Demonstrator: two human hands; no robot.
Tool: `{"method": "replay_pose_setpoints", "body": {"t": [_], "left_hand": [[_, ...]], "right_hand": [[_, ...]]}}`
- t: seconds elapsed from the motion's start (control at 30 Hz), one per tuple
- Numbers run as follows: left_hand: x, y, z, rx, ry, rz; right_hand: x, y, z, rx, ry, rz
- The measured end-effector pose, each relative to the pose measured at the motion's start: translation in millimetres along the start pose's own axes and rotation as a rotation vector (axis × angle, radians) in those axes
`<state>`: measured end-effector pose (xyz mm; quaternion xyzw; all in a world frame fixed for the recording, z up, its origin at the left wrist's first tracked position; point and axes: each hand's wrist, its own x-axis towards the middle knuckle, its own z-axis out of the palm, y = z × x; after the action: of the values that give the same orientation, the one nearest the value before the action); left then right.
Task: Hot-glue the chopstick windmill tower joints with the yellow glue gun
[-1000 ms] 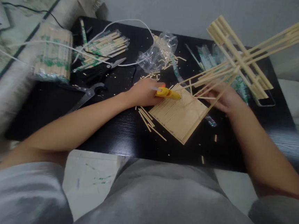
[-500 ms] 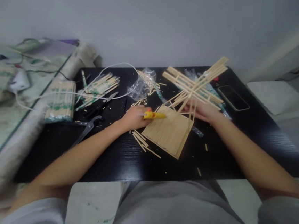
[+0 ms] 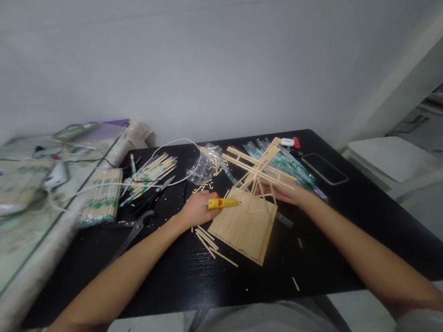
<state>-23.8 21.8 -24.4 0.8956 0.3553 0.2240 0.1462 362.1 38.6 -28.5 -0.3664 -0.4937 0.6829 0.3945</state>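
My left hand (image 3: 197,210) is closed around a yellow glue gun (image 3: 223,203), whose nozzle points right over a flat square panel of bamboo sticks (image 3: 245,225) lying on the black table (image 3: 314,257). My right hand (image 3: 286,192) grips the base of an upright cross-shaped frame of bamboo sticks (image 3: 258,166) that stands on the panel's far edge. Several loose cut sticks (image 3: 210,242) lie just left of the panel.
Scissors (image 3: 157,189) and pliers (image 3: 134,230) lie left of my hand, beside bundles of wrapped chopsticks (image 3: 102,197) and a white cable (image 3: 177,144). A clear plastic bag (image 3: 206,162), green wrappers (image 3: 291,164) and a phone (image 3: 324,168) sit at the back.
The camera has tilted up and pulled back, so the table looks smaller and more wall shows. The stick frame now stands more upright on the panel. Both hands keep their grips.
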Motion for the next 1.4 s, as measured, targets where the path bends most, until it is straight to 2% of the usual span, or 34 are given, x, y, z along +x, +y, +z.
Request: {"method": "replay_pose_setpoints", "body": {"t": [0.23,0.6,0.8,1.4], "left_hand": [[0,-4,2.5,-0.001,-0.006,-0.020],[2,2,-3.1,0.018,-0.010,-0.022],[2,2,-3.7,-0.005,-0.012,-0.042],[3,0,-2.5,-0.009,-0.016,-0.029]], "right_hand": [[3,5,0,0.001,-0.008,-0.022],[6,5,2,0.023,-0.015,-0.058],[6,6,1,0.020,-0.002,-0.031],[2,-4,11,0.033,-0.011,-0.043]]}}
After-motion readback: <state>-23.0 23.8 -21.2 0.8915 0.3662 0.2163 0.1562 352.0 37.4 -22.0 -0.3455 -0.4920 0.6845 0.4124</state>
